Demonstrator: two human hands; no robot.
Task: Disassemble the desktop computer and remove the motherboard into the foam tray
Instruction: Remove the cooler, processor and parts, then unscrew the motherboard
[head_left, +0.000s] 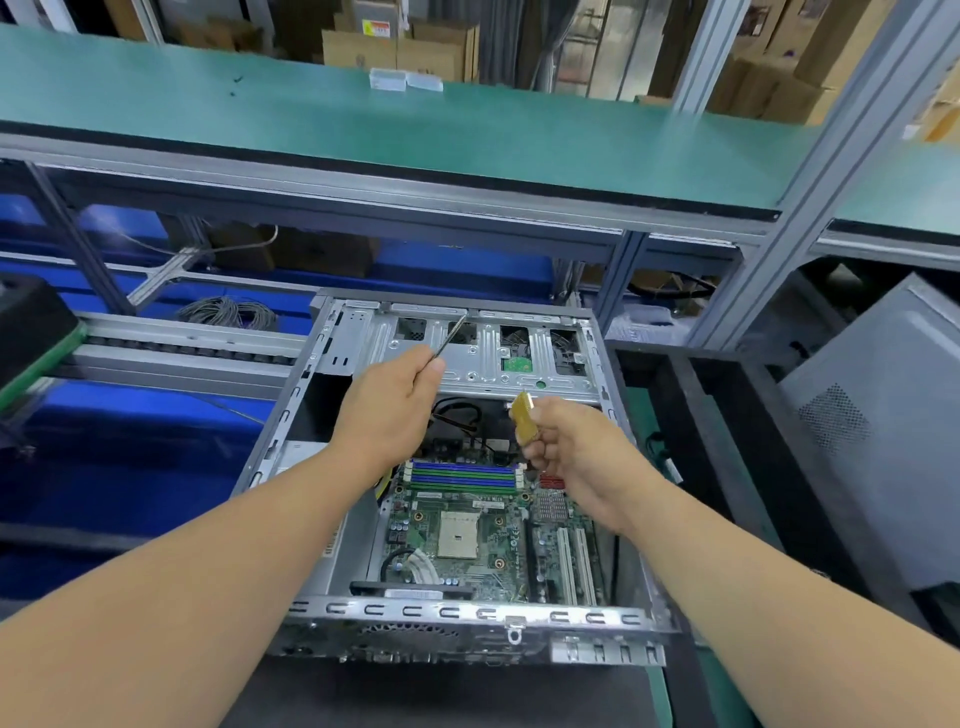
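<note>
Left hand (390, 410) fingers curled round thin metal tool (451, 336); right hand (571, 447) fingers pinching gold chip (523, 418) above motherboard (467, 535)

electronics factory line | green-matted workbench (363, 130) | roller conveyor (182, 345) | stacked cartons (400, 49)

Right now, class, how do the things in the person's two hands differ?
The left hand grips a thin metal tool, long and silvery, its tip reaching the far drive cage. The right hand pinches a small gold-coloured chip, flat and squarish, raised over the motherboard. The tool slants away; the chip stands on edge. Both are held over the open case.
</note>
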